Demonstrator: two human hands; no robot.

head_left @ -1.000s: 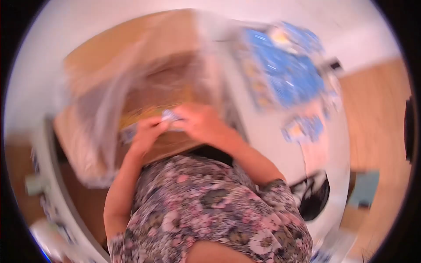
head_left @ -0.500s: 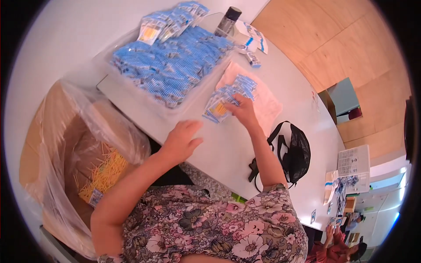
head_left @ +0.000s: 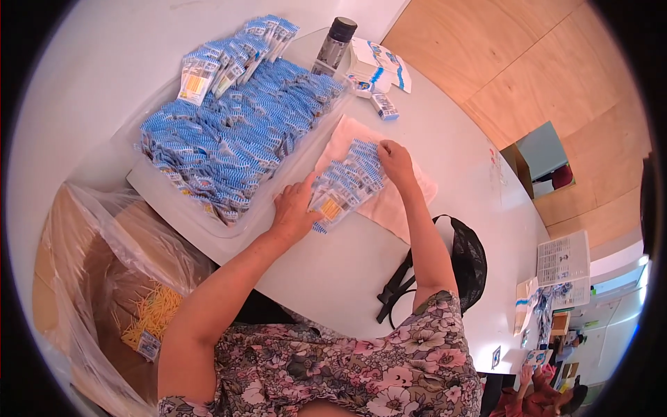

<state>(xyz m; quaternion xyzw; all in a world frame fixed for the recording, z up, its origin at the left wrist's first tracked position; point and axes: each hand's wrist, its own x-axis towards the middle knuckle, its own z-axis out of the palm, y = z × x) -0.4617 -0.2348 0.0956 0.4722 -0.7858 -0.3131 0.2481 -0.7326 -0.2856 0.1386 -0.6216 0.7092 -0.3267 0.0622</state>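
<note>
Several small clear sachets with blue striped ends [head_left: 351,177] lie overlapped in a row, partly over a folded pink cloth [head_left: 410,201]. My right hand [head_left: 397,165] pinches the far right edge of this row. At its near left edge is my left hand [head_left: 295,208], index finger and thumb spread apart and touching the sachets. The lowest sachet shows yellow-orange contents. Left of my hands, a clear plastic tub [head_left: 281,191] is heaped with similar sachets [head_left: 236,132], with more bundles [head_left: 201,76] laid across its far side.
A plastic-lined carton [head_left: 59,250] with loose yellow sticks [head_left: 156,313] stands at lower left. Beyond the cloth are a dark-capped bottle [head_left: 333,45], white packs [head_left: 375,66] and a small box [head_left: 384,106]. A black mesh bag [head_left: 469,264] lies right; another person [head_left: 535,396] sits farther off.
My left hand has moved from the bare table to the sachets' left edge. My right hand has shifted to their far right edge. The sachets are more spread out. The view has shifted.
</note>
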